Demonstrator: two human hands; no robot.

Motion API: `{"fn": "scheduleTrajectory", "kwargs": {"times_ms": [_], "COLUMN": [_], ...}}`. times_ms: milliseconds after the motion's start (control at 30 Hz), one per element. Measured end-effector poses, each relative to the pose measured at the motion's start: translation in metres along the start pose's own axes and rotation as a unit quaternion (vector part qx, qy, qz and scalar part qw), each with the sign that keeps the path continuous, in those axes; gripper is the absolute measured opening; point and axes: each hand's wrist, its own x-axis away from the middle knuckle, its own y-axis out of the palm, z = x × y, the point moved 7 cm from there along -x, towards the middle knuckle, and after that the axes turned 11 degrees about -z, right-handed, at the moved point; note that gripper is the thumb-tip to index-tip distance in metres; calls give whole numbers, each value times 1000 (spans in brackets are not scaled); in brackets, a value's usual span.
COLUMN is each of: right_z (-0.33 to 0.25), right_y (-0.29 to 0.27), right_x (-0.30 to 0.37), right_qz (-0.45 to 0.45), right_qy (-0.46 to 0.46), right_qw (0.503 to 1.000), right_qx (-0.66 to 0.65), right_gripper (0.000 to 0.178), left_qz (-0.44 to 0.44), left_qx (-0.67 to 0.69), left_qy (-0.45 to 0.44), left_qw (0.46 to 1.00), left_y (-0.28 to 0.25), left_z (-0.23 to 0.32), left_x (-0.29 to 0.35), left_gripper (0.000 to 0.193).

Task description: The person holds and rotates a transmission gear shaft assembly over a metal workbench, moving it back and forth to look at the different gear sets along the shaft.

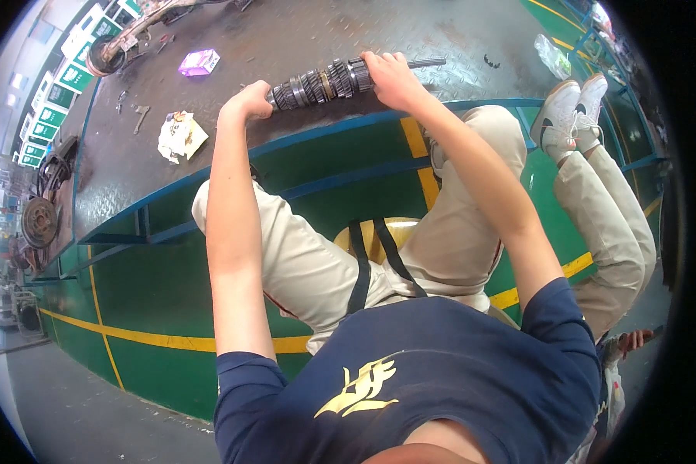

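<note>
Both my hands grip a dark metal gear shaft (321,85), a transmission shaft with several toothed gears side by side. It lies crosswise at the near edge of the metal-topped workbench (309,39), its right end slightly farther away. Closed around its left end is my left hand (247,102). My right hand (393,80) wraps the gears toward the other end, where a thin bare shaft end sticks out past the fingers. Whether the shaft rests on the bench or is held just above it, I cannot tell.
Left on the bench are a crumpled yellowish paper (182,138), a purple-white box (199,63) and small metal parts (141,118). A long axle-like part (135,35) lies at the back. A clear plastic bag (551,58) is at right. Another person's legs (615,216) extend beside me.
</note>
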Motion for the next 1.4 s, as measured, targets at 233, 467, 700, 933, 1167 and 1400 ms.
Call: {"fn": "scheduleTrajectory", "kwargs": {"times_ms": [233,467,700,933,1167,1400], "right_z": [14,24,21,24,24,24], "right_y": [-7,-3,-2,-2,-5,-6], "right_x": [-15,-20,-20,-19,-15,-9], "right_qz": [-126,-159,-165,-140,-124,-131], "right_qy": [53,103,93,56,66,66], "right_qw": [986,980,982,987,987,983], "right_qx": [-97,-59,-24,-64,-74,-112], "right_gripper": [42,20,19,21,19,22], "left_qz": [66,59,53,110,181,218], "left_qx": [1,26,43,64,49,26], "left_qy": [-3,21,22,13,30,40], "left_qw": [998,998,997,992,982,975], "left_y": [-6,-14,-13,-14,-11,-6], "left_z": [-2,6,4,9,22,17], "left_x": [7,9,9,17,31,30], "left_gripper": [36,37,39,32,19,17]}}
